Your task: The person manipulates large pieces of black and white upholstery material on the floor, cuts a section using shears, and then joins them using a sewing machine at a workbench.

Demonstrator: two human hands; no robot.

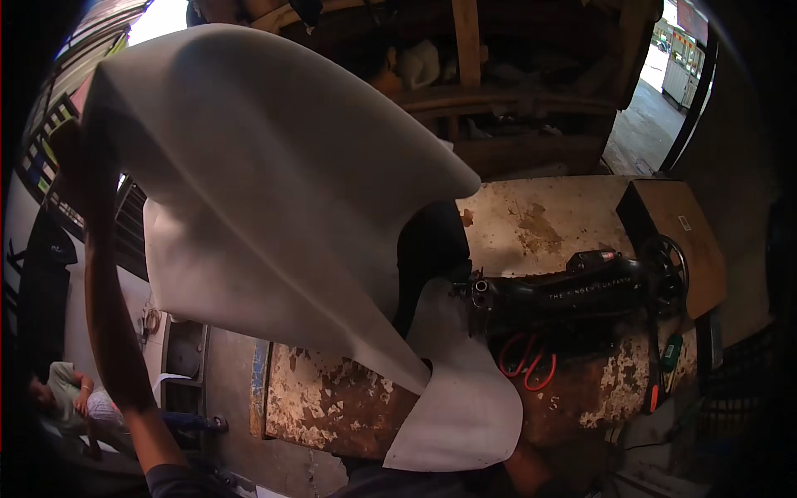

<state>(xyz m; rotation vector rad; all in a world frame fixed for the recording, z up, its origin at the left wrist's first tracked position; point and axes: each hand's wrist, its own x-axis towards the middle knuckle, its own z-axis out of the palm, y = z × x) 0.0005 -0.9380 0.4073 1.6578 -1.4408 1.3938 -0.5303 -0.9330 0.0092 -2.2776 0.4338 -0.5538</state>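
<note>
A large pale grey-white sheet of flexible material [249, 166] billows up across the left and middle of the view. My left hand [79, 162], raised high at the far left, is closed on the sheet's edge, its fingers dark in shadow. From there the sheet slopes down to a narrow fold beside the black sewing machine [564, 290]. Its lower flap [465, 407] lies over the table's near edge, one part reaching up to the machine's needle end. Only a bit of my right hand [527, 469] shows below that flap; its fingers are hidden.
The worn table [324, 407] has peeling paint. Red-handled scissors [531, 365] lie in front of the machine, a small green item [671, 353] to the right. A brown box [689, 241] stands behind the handwheel. Wooden shelving [531, 158] rises behind; another person [70, 394] sits at lower left.
</note>
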